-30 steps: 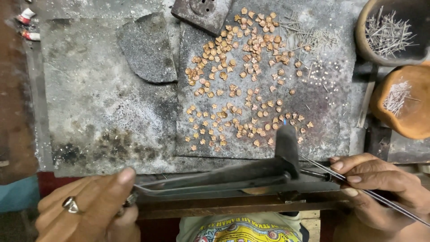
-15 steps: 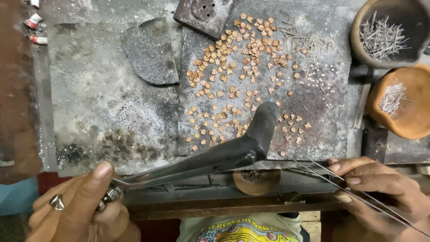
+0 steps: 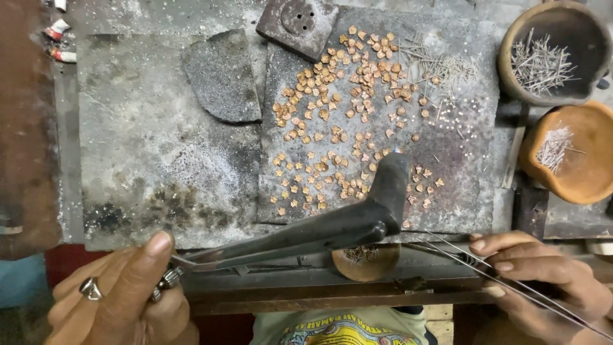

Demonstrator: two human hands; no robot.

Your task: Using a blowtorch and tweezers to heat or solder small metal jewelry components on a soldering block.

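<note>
Our left hand [image 3: 121, 294], ringed fingers curled and thumb pressed on top, grips the torch [image 3: 319, 227], whose bent nozzle rises over the copper pieces [image 3: 345, 115] on the slab [image 3: 159, 160]. Our right hand [image 3: 543, 281] pinches long tweezers [image 3: 511, 287], wrist low at the bench edge.
</note>
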